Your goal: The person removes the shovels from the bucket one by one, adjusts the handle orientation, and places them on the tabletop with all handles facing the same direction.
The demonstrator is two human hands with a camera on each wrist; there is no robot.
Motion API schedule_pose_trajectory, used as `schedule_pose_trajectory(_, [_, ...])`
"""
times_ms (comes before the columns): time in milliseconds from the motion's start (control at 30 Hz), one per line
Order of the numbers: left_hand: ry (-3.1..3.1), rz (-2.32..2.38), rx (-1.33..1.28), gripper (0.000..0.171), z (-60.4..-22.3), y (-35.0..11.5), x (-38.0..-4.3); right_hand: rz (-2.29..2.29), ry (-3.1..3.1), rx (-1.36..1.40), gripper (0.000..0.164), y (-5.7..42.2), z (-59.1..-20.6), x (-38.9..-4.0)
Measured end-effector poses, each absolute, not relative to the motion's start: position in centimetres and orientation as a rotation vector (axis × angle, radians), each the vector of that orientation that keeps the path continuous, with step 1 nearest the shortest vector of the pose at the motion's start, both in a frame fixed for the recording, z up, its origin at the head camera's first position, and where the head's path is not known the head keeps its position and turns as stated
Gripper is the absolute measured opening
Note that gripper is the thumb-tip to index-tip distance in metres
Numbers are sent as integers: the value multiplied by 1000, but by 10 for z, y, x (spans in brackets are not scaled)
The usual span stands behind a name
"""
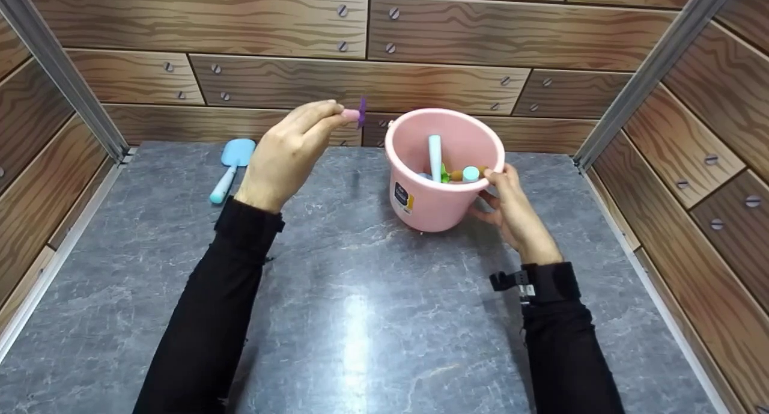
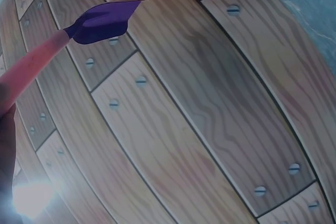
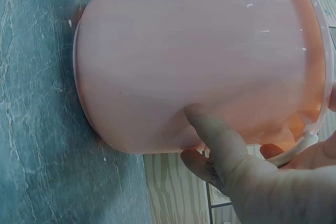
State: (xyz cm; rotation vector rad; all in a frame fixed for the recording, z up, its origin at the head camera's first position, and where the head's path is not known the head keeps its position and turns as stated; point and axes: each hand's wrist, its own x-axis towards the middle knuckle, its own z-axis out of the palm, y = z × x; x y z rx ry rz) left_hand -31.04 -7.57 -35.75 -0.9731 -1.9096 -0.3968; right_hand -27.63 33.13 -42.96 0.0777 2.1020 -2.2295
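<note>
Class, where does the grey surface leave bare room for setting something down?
Free: grey marbled tabletop between both black sleeves, and left of the light-blue plastic shovel. Crowded: inside the pink plastic bucket, which holds light-blue handles.

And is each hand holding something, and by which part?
Left hand: the purple-bladed toy shovel, by its pink handle. Right hand: the pink bucket, by its rim.

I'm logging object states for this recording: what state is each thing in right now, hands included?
Pink plastic bucket: mouth up, uncovered, several things inside.
Two light-blue cylindrical handles: inside the bucket, ends upward.
Brown-and-green item: inside the bucket, partly hidden.
Purple-bladed, pink-handled toy spade: raised, outside the bucket.
Light-blue toy shovel: lying on the grey marbled table, unheld.
Left hand: pinching the spade's handle.
Right hand: gripping the bucket's rim.
</note>
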Motion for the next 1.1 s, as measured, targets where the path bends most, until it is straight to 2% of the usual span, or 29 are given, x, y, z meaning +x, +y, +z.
schedule_pose_trajectory(300, [-1945,-391,-954,36,-371,-91,-312,-2238,2101,90,70,331,-430,-277])
schedule_pose_trajectory(467, [-1968,-376,-944,41,-380,-102,-314,-2244,2094,98,69,331,-430,-276])
schedule_pose_trajectory(1100, [-2035,-348,-894,33,-410,-130,-316,-2220,2115,92,71,330,-429,-276])
